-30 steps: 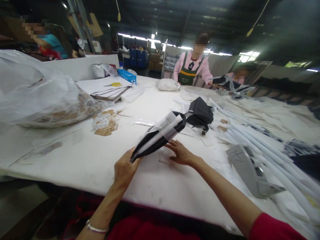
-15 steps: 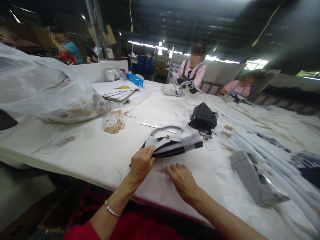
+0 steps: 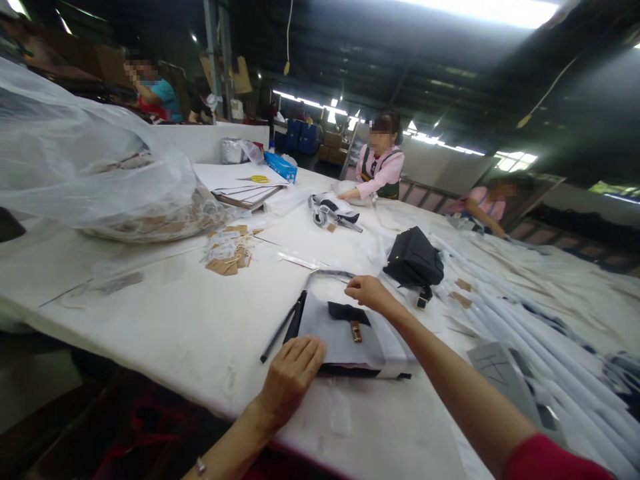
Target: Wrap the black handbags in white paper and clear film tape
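Note:
In front of me a handbag [image 3: 320, 320] lies on the table, with white protective sheet over its front, dark sides and a gold-coloured clasp [image 3: 356, 331] below a dark tab. My left hand [image 3: 295, 367] rests on its near left corner with the fingers stretched out flat. Above the bag's far edge is my right hand [image 3: 373, 293], its fingers curled together beside the wrapped handle [image 3: 325, 272]. Whether anything is between those fingertips is hidden. A dark strap [image 3: 280, 333] sticks out at the bag's left side.
A black bag [image 3: 415, 257] stands beyond my right hand. Brown paper tags [image 3: 230, 252] and a large clear plastic bag [image 3: 90, 160] are at left. Yellow scissors [image 3: 257, 179] lie on stacked sheets. A grey piece [image 3: 505, 380] is at right. A co-worker [image 3: 380, 160] handles items across the table.
The bag has come down flat, its clasp side now facing up. My left hand has flattened on its corner; my right hand has moved up and forward to the handle. The co-worker's item now lies on the table.

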A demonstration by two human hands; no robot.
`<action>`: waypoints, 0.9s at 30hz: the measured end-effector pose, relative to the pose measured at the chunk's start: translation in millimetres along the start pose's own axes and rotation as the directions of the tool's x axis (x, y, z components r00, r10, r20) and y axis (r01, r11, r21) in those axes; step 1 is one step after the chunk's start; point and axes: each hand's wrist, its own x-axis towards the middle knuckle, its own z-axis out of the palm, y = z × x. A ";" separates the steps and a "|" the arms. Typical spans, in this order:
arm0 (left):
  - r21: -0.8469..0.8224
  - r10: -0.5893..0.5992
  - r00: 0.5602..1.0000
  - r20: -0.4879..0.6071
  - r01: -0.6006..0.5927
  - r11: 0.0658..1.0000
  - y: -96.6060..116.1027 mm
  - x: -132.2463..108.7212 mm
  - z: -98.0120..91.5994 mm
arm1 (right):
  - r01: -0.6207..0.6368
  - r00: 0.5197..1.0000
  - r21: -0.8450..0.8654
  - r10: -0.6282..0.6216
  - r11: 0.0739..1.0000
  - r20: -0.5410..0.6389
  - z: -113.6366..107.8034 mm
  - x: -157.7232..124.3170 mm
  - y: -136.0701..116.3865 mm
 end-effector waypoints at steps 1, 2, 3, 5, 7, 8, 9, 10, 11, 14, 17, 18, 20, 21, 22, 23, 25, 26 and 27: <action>-0.002 0.002 1.000 0.002 -0.002 1.000 0.0 1.2 0.0 | -0.059 0.998 0.005 0.059 0.998 0.027 5.9 21.5 3.1; -0.006 0.001 1.000 0.005 -0.001 1.000 0.1 2.8 0.2 | -0.107 0.993 0.003 0.107 0.994 0.052 12.6 40.3 5.8; -0.010 0.002 1.000 0.009 -0.002 1.000 0.5 4.8 1.1 | -0.158 0.985 0.000 0.157 0.987 0.074 19.5 56.2 8.2; -0.020 0.014 1.000 0.019 -0.013 1.000 2.4 9.9 4.7 | -0.246 0.964 -0.015 0.246 0.969 0.101 32.3 80.0 11.9; -0.040 0.031 0.999 0.028 -0.030 0.999 5.8 15.2 10.9 | -0.299 0.949 -0.038 0.301 0.954 0.098 42.2 94.8 14.8; -0.052 0.039 0.999 0.027 -0.038 0.998 8.0 17.5 14.6 | -0.312 0.945 -0.049 0.316 0.949 0.087 45.9 99.5 16.5; -0.064 0.044 0.999 0.025 -0.042 0.997 10.2 19.4 18.4 | -0.319 0.943 -0.060 0.323 0.946 0.074 48.9 103.0 18.3; -0.074 0.046 0.999 0.018 -0.045 0.996 12.4 20.6 22.1 | -0.322 0.943 -0.070 0.327 0.944 0.065 51.2 105.3 20.3; -0.079 0.045 0.999 0.016 -0.043 0.996 14.4 21.1 25.3 | -0.324 0.942 -0.077 0.329 0.943 0.061 53.1 107.0 22.5; -0.076 0.047 0.998 0.036 -0.044 0.996 18.2 19.3 31.4 | -0.334 0.937 -0.069 0.339 0.940 0.084 57.4 109.1 28.3; -0.069 0.047 0.998 0.052 -0.044 0.997 18.7 16.6 31.6 | -0.348 0.930 -0.014 0.347 0.938 0.120 60.5 107.1 30.8; -0.069 0.047 0.998 0.048 -0.043 0.997 18.5 16.3 30.9 | -0.345 0.931 0.017 0.340 0.938 0.133 60.9 104.9 30.7; -0.066 0.048 0.998 0.034 -0.046 0.997 18.2 16.9 29.3 | -0.321 0.941 0.104 0.304 0.941 0.150 60.5 97.7 29.3; -0.065 0.050 0.998 0.024 -0.048 0.997 18.2 17.5 28.7 | -0.296 0.950 0.161 0.273 0.941 0.152 59.5 92.6 28.1; -0.063 0.052 0.999 0.016 -0.051 0.997 18.2 18.1 28.1 | -0.263 0.961 0.224 0.234 0.939 0.149 57.9 86.6 26.6; -0.062 0.054 0.999 0.010 -0.053 0.997 18.3 18.7 27.7 | -0.224 0.972 0.288 0.190 0.931 0.141 55.8 79.9 24.9; -0.059 0.052 0.999 0.008 -0.052 0.997 18.5 19.4 27.2 | -0.139 0.988 0.405 0.097 0.904 0.124 50.3 64.3 21.4; -0.057 0.051 0.999 0.012 -0.051 0.997 18.6 19.4 26.9 | -0.101 0.992 0.453 0.053 0.886 0.117 47.1 55.7 19.8; -0.056 0.052 0.998 0.019 -0.051 0.997 18.6 19.3 26.5 | -0.067 0.994 0.492 0.014 0.868 0.112 43.9 46.7 18.6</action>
